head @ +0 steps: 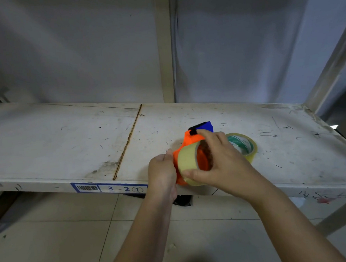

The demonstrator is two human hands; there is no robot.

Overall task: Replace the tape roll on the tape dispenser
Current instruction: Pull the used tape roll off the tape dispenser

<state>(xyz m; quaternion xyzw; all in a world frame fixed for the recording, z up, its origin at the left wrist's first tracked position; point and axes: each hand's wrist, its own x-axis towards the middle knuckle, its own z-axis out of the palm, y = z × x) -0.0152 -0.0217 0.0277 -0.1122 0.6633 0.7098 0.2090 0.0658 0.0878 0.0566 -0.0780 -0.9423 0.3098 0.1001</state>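
Scuffed white shelf [67, 141], labelled at its front edge. Above that edge, orange tape dispenser [191, 142], long axis running away from the body, blue end [205, 126] pointing to the back. Left hand [162, 172] clenched on the near handle. Right hand [220, 160] grasping the tape roll [188, 162] by its rim, roll axis crosswise, apparently on the dispenser's hub. Just right, a second roll [244, 145] lying flat.

A scuffed white shelf [67, 137] stands before a grey wall [71, 46], above pale floor tiles [53, 239].

Dim soft light, edges bowed, slight blur
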